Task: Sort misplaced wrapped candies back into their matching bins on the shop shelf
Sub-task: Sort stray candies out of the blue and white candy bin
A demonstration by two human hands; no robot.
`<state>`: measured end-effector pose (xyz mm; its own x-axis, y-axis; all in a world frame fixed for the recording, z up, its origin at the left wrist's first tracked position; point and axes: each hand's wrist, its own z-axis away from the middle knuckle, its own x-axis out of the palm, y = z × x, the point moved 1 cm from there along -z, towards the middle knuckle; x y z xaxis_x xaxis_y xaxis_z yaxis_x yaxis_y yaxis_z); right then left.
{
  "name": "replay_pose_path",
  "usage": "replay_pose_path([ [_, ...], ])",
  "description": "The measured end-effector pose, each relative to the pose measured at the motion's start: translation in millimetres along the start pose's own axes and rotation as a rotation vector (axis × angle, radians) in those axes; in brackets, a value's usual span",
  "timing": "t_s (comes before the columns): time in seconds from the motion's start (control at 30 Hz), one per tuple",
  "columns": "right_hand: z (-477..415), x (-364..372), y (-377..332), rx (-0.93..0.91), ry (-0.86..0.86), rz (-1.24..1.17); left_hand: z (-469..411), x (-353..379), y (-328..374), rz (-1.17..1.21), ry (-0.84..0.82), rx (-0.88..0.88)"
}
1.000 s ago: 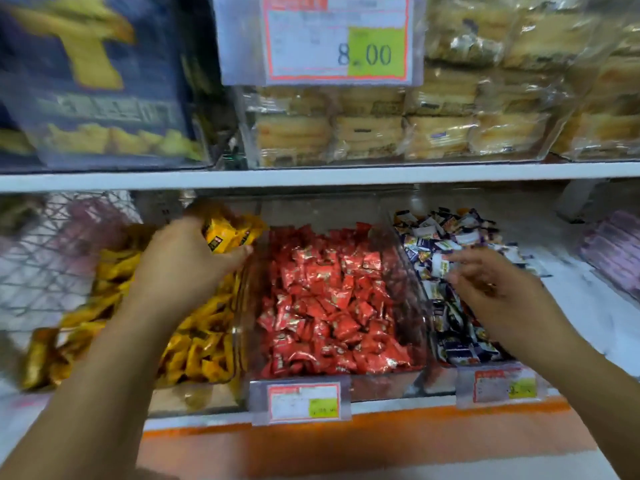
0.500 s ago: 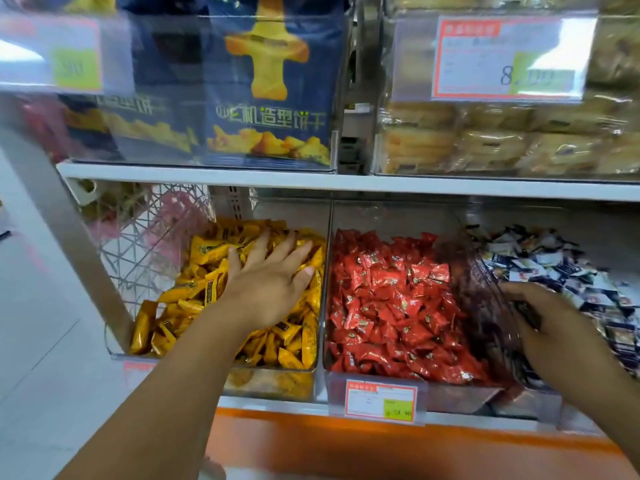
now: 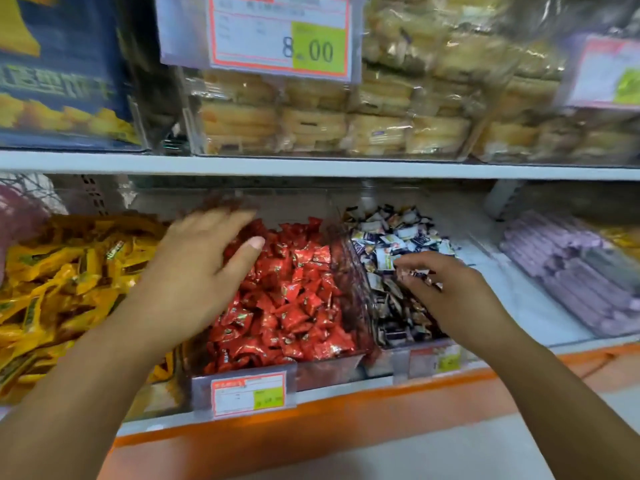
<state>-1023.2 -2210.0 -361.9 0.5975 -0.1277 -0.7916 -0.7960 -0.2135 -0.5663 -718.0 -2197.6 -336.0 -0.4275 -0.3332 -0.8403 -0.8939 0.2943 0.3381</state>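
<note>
**Both your hands over the candy bins, left spread wide, right down in the pile**

The white shelf [image 3: 311,168] runs across your whole view. Above it sit stacked packs of wrapped pastries [image 3: 311,123] and, at far left, a blue box [image 3: 59,81].

Below it, three heaps of wrapped candies lie side by side in clear bins. The yellow candies [image 3: 69,271] are on the left, the red candies [image 3: 294,306] are in the middle, and the dark-and-white candies [image 3: 398,237] are on the right. Each heap looks to be one colour, though blur hides any stray piece. Purple packs [image 3: 571,271] lie further right on the same level.

Your left hand [image 3: 197,268] is above the near-left part of the red heap, by the wall it shares with the yellow bin. Its fingers are straight and spread, the thumb points toward the middle of the bin, and it holds nothing you can see. The fingertips are smeared by motion.

Your right hand [image 3: 446,292] is down on the dark-and-white heap. Its fingers [image 3: 415,268] bend down among the wrappers, and you cannot tell whether they have hold of a piece.

A large price card [image 3: 280,32] hangs on the pastry case. A small label [image 3: 249,393] is clipped to the front of the red bin [image 3: 329,375].
</note>
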Motion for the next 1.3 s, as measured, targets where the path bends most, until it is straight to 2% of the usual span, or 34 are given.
replay_pose_path([
  [0.13, 2.6, -28.5, 11.3, 0.018, -0.079, 0.174, 1.6, 40.3, 55.5, 0.192, -0.184, 0.166],
  [0.27, 4.2, -56.7, 21.4, 0.211, -0.257, 0.365, -0.3, 67.5, 80.4, 0.188, -0.317, 0.204],
  [0.37, 2.6, -60.5, 28.8, 0.352, -0.491, 0.388, -3.3, 80.1, 81.0, 0.154, -0.362, 0.206],
  [0.43, -1.5, -54.4, 34.3, 0.338, -0.591, 0.41, -4.4, 84.7, 79.0, 0.142, -0.352, 0.229],
  [0.5, -5.2, -48.1, 40.6, 0.318, -0.622, 0.393, -5.0, 86.2, 78.0, 0.14, -0.348, 0.243],
  [0.67, -7.6, -30.7, 54.0, 0.364, -0.59, 0.104, -7.4, 87.7, 79.4, 0.16, -0.352, 0.241],
  [0.77, -12.4, -18.4, 56.1, 0.354, -0.586, 0.164, -10.9, 88.1, 80.0, 0.196, -0.351, 0.244],
  [0.83, -17.3, -14.0, 58.1, 0.306, -0.526, 0.2, -12.7, 87.8, 79.9, 0.209, -0.351, 0.244],
  [0.93, -21.1, -12.5, 58.4, 0.274, -0.406, 0.13, -11.0, 86.9, 79.2, 0.203, -0.345, 0.242],
  [1.17, -31.8, -15.3, 58.9, 0.342, -0.126, -0.277, -10.9, 90.3, 75.9, 0.22, -0.306, 0.253],
  [1.3, -45.3, -22.6, 42.9, 0.27, -0.016, -0.389, -10.7, 89.9, 75.6, 0.219, -0.304, 0.249],
])
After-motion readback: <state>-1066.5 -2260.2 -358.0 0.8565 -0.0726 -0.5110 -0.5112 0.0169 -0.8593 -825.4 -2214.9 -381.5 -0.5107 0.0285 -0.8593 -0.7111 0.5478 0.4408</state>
